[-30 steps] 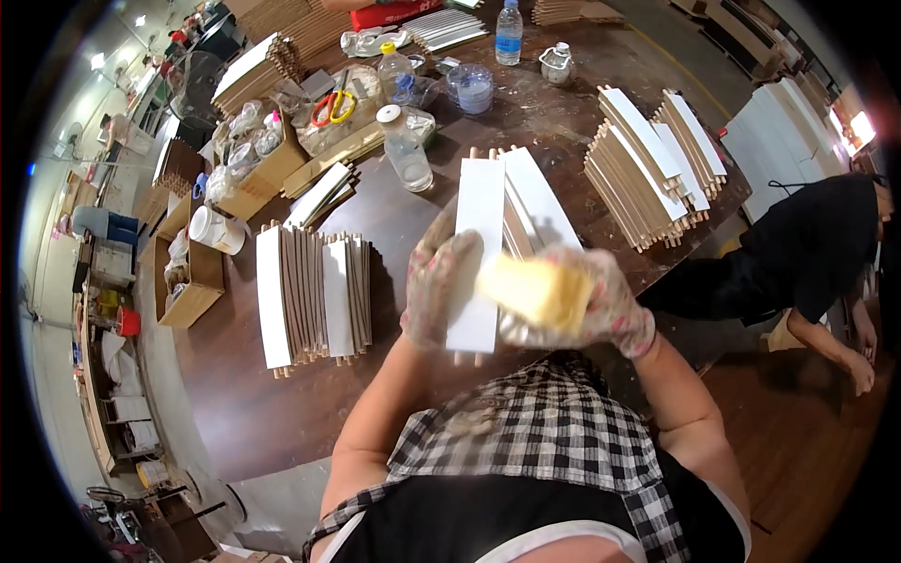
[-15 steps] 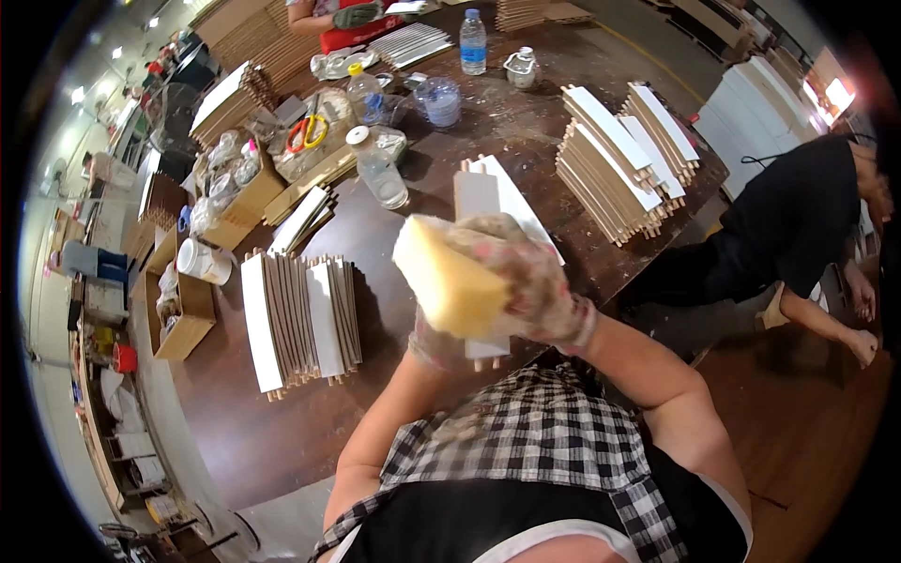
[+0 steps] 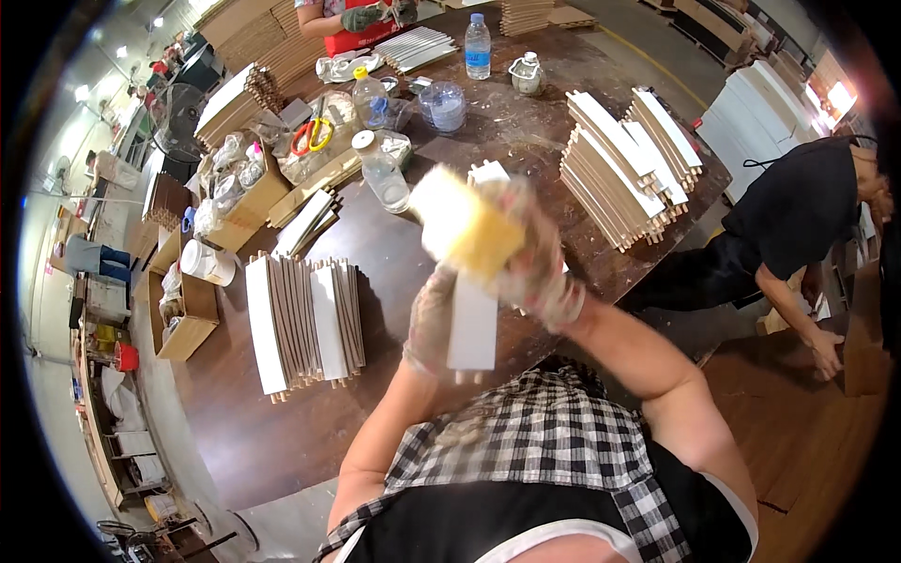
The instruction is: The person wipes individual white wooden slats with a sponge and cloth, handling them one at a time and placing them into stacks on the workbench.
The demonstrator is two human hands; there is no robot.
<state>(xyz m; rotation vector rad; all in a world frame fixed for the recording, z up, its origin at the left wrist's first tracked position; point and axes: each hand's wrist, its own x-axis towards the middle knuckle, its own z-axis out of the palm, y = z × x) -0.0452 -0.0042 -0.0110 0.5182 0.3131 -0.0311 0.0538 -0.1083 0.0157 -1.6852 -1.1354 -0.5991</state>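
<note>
The right hand [image 3: 537,251], in a patterned glove, is closed around a sponge [image 3: 469,225], a yellow block that shows blurred. The sponge sits on the left side of that hand, toward the person's midline, in front of the chest and over the board [image 3: 474,328]. Whether it presses on the board's face or hangs just above it, I cannot tell

The left hand [image 3: 430,321], gloved as well, lies along the board's left edge and holds it there; its fingertips are hidden behind the sponge. The board is narrow and white, set lengthwise away from the person, with short pegs [image 3: 466,377] jutting from its near end. Its middle is covered by the sponge and the right hand, so it lies below the one and just right of the other hand

On the dark worktop [image 3: 272,450], a row of boards [image 3: 305,324] stands to the left of the left hand, well apart from it. More boards [image 3: 619,178] are piled beyond the right hand, to its right. A bottle [image 3: 380,174] with a white cap stands just past the sponge, on its left, and scissors [image 3: 312,137] lie farther off
</note>
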